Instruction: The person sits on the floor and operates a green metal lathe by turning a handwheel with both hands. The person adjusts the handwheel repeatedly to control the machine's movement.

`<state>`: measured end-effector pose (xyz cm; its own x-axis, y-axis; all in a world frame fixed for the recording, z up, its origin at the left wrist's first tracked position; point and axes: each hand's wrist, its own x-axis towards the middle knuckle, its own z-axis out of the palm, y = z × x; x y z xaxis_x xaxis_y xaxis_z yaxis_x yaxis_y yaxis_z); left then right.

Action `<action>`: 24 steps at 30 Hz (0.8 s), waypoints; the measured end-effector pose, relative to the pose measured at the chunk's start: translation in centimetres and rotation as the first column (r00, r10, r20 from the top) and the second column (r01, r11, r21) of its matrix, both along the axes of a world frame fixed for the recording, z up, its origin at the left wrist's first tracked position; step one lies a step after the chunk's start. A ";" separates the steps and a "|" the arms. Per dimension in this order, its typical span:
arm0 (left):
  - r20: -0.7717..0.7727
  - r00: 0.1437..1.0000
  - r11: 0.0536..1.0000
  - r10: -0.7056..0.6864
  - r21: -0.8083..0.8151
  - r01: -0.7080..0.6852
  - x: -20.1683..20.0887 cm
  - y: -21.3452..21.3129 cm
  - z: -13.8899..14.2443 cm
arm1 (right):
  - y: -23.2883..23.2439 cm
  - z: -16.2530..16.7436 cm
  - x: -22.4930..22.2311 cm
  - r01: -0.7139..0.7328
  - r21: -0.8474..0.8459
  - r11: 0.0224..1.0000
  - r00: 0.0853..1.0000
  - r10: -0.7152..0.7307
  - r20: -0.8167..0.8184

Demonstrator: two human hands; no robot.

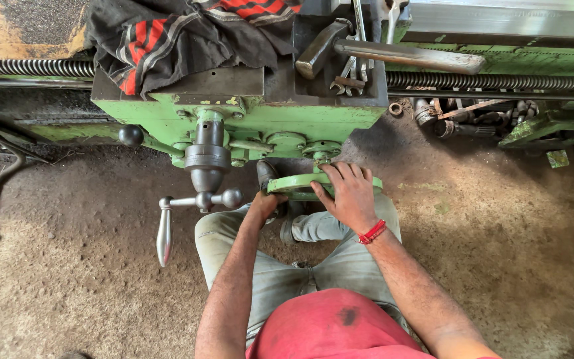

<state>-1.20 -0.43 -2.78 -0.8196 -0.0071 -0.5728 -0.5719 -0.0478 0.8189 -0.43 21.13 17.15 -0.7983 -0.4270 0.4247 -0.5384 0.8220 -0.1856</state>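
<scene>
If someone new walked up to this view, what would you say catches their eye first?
Most likely the two hands gripping the green handwheel at centre: the right hand lies over its rim, the left hand holds its left edge. Above it stands the green lathe carriage, with a black and red cloth heaped on top at upper left. A hammer lies on top to the right.

Green handwheel (300, 185), red-striped black cloth (167, 40)
</scene>
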 end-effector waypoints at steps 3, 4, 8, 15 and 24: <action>0.046 0.999 1.000 0.010 0.002 -0.010 -0.1 0.1 0.3 | -0.1 0.0 0.0 0.000 -0.003 1.000 1.000 0.000 0.008; 0.062 0.998 1.000 0.015 0.011 -0.015 -0.1 0.1 0.4 | -0.1 0.1 0.0 -0.001 -0.004 1.000 1.000 0.001 0.012; 0.115 0.993 0.999 0.024 0.028 -0.028 -0.1 0.1 0.5 | -0.1 0.0 0.0 0.003 0.006 1.000 1.000 -0.003 0.012; 0.039 0.999 1.000 -0.015 -0.012 0.015 -0.1 0.0 0.0 | -0.1 -0.1 -0.1 -0.005 0.016 1.000 1.000 0.005 0.024; 0.121 0.993 0.998 0.006 0.055 -0.013 0.0 0.0 0.7 | -0.2 -0.2 -0.1 -0.007 0.026 1.000 1.000 0.007 0.020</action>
<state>-1.24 -0.45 -2.13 -0.7447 0.0205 -0.6671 -0.6656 -0.0973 0.7400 -0.54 20.90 16.98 -0.8034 -0.4433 0.3977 -0.5405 0.8230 -0.1746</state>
